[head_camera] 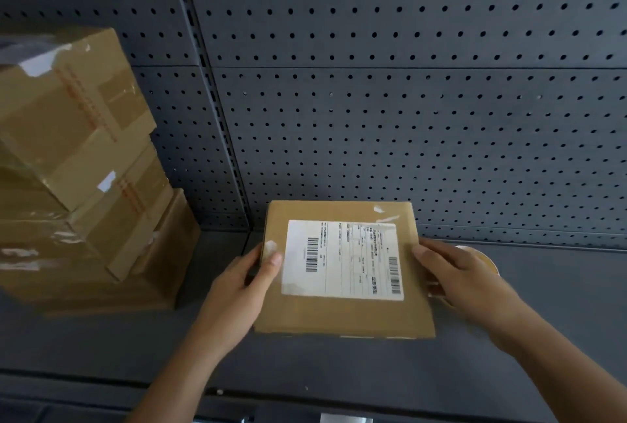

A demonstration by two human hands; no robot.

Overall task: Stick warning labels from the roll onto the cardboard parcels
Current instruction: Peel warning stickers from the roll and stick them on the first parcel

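Note:
A flat cardboard parcel (pixel 342 315) with a white shipping label (pixel 342 260) on top is held over the dark shelf. My left hand (pixel 242 282) grips its left edge, thumb on top. My right hand (pixel 458 278) grips its right edge, thumb on top and fingers under it. Behind my right hand a roll (pixel 487 261) lies on the shelf, mostly hidden; only its pale rim shows.
A stack of several taped cardboard parcels (pixel 81 165) stands at the left on the shelf (pixel 559 304). A dark perforated back panel (pixel 407 100) rises behind. The shelf's front edge (pixel 271 395) runs along the bottom.

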